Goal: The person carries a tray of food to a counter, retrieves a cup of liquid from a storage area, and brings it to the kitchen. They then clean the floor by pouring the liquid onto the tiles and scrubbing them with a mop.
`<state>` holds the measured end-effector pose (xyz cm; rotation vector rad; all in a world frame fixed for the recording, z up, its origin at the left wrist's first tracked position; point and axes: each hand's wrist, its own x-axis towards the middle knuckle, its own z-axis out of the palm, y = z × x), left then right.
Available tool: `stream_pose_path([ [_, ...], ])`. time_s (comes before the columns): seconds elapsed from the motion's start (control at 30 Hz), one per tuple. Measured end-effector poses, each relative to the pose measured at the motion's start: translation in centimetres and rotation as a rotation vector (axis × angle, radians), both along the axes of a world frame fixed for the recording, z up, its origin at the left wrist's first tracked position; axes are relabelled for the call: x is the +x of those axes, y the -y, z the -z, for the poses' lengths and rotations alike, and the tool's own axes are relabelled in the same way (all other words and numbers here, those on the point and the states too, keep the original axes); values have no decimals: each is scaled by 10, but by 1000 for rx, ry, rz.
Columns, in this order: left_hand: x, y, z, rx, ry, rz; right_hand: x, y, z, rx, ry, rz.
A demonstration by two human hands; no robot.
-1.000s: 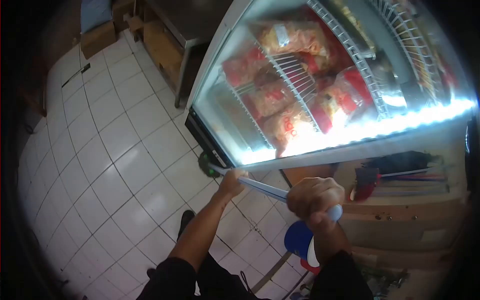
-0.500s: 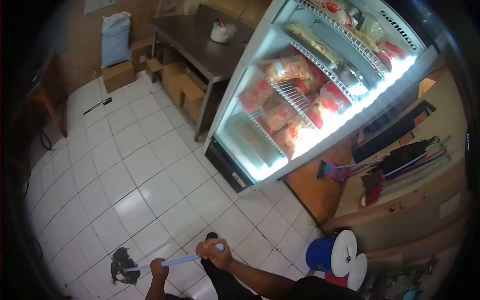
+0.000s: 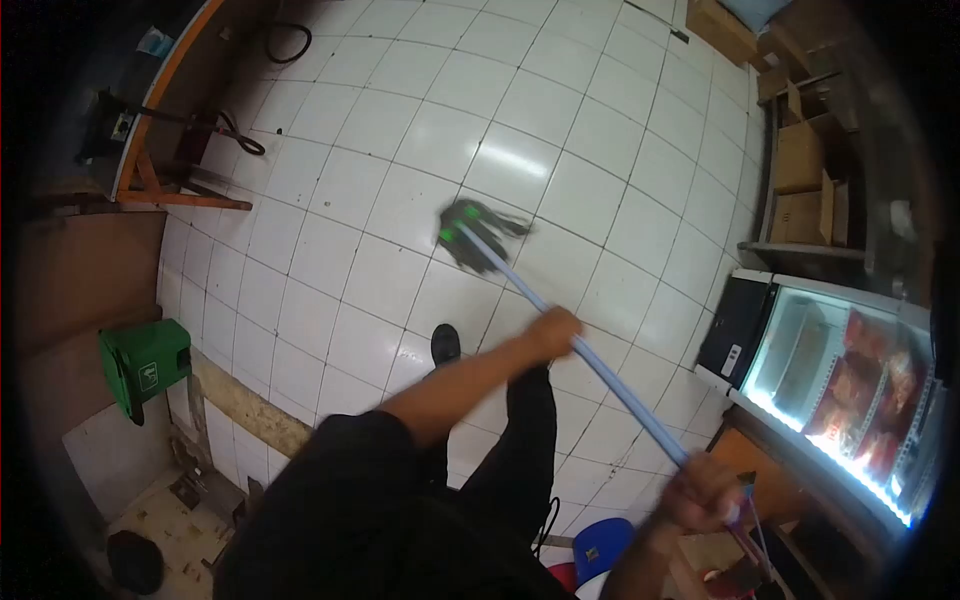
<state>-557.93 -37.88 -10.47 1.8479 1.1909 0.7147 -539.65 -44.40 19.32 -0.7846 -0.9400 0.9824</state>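
A mop (image 3: 625,390) with a pale blue handle reaches diagonally across the view. Its dark, stringy head (image 3: 482,258) with green parts lies on the white tiled floor (image 3: 400,260). My left hand (image 3: 552,333) is wrapped round the handle at about its middle. Near the handle's upper end, my right hand (image 3: 703,490) is closed on it, slightly blurred. Below the mop head, a black shoe (image 3: 446,344) of mine stands on the tiles.
A lit glass-door fridge (image 3: 735,340) with bagged food stands at right, beside shelving with cardboard boxes (image 3: 798,160). At left are a green bin (image 3: 147,370) and an orange-edged table (image 3: 150,105) with a cable. A blue bucket (image 3: 603,548) stands at the bottom.
My view has swung left and down, so the fridge now appears at the right edge. The mop head is farther out in front of me, and both hands still grip the handle.
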Motion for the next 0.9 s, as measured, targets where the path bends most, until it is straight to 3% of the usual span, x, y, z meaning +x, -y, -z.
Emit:
stream_pose_path([
  [0.03,-56,-11,-15,7,-129,75,-27,-5,26,-31,56,-60],
  [0.07,-106,-12,3,142,-76,-50,-54,-9,61,64,-45,-224],
  [0.1,-152,-15,29,143,-113,-77,-86,-5,88,-41,197,-72],
  [0.13,-193,-20,47,199,-172,-121,-120,-17,100,-68,290,-95],
  [0.17,-215,-29,33,139,-306,-207,-143,-26,104,-192,206,-164],
  [0.2,-231,-38,31,67,-428,-192,-156,-41,110,-117,41,-241],
  [0.23,-232,-48,30,116,-357,-160,-154,-50,110,-104,76,-220],
  [0.3,-210,-66,37,194,-195,-90,-126,-74,94,-96,165,-174],
  [0.33,-173,-71,43,359,30,-150,-98,-88,71,-97,228,-129],
  [0.4,-77,-101,9,-193,-103,223,-24,-101,-7,-103,305,-49],
  [0.43,22,-102,-33,118,379,-49,2,-113,-56,-78,312,-53],
  [0.47,59,-116,-61,-43,273,103,24,-119,-89,-30,309,-69],
  [0.53,95,-141,-101,-214,269,213,69,-137,-92,99,238,-226],
  [0.67,85,-161,-105,-257,137,249,41,-187,-108,81,255,-409],
  [0.77,23,-164,-83,-332,-29,191,50,-188,-51,63,3,-352],
  [0.8,-8,-147,-33,-192,57,70,23,-182,-27,-35,-452,-213],
  [0.87,-119,-138,16,-72,-45,-79,-64,-189,41,-71,-75,-207],
  [0.9,-182,-138,36,72,-79,-168,-103,-188,82,-138,-68,-272],
])
